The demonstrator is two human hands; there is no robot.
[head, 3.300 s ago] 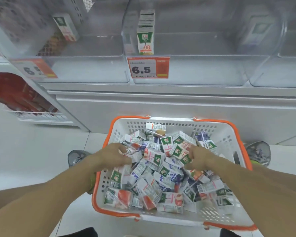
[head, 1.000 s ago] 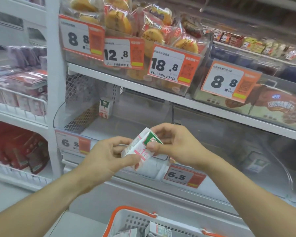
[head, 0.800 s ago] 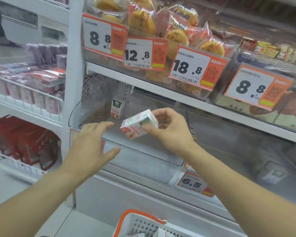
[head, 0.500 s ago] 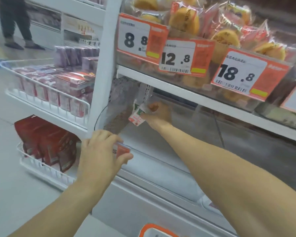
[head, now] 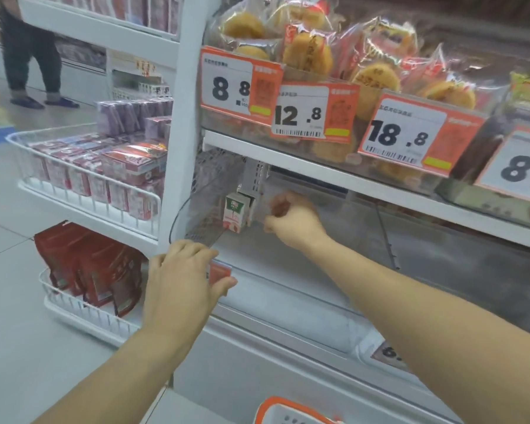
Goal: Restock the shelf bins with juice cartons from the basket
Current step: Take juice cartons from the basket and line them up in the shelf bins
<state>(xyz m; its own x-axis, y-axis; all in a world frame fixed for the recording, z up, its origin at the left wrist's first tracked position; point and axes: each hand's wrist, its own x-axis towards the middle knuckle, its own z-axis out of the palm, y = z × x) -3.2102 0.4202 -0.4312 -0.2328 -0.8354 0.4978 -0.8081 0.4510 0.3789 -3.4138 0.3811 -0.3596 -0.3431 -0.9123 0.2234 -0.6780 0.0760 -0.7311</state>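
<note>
Right hand [head: 291,221] reaches into the clear shelf bin [head: 288,289], fingers curled loosely, holding nothing that shows; fingertips blurred. Left hand [head: 181,276] rests on the bin's front lip at its left corner, fingers lying straight over the edge, thumb out to the right, partly covering an orange price label [head: 219,272].

Surroundings: directly above the right hand runs a white shelf edge [head: 334,175], carrying bagged buns [head: 306,53] and price tags [head: 240,87] reading 8.8, 12.8 and 18.8. Left of the left hand, past a white upright post [head: 181,123], wire racks hold pink boxed packs [head: 126,172] above and red pouches [head: 92,264] below. Far left, a person's legs [head: 31,56] stand in the aisle.

Task item: one juice carton [head: 234,212] stands upright at the back left of the bin, just left of the right hand and apart from it, above and behind the left hand. A mesh panel [head: 208,194] closes the bin's left side beside the carton.

Room: bin floor to the right of the carton and under the right forearm shows bare. Headroom is limited by the shelf overhead. Orange rim of the basket [head: 283,407] shows at the bottom edge, below both forearms.
</note>
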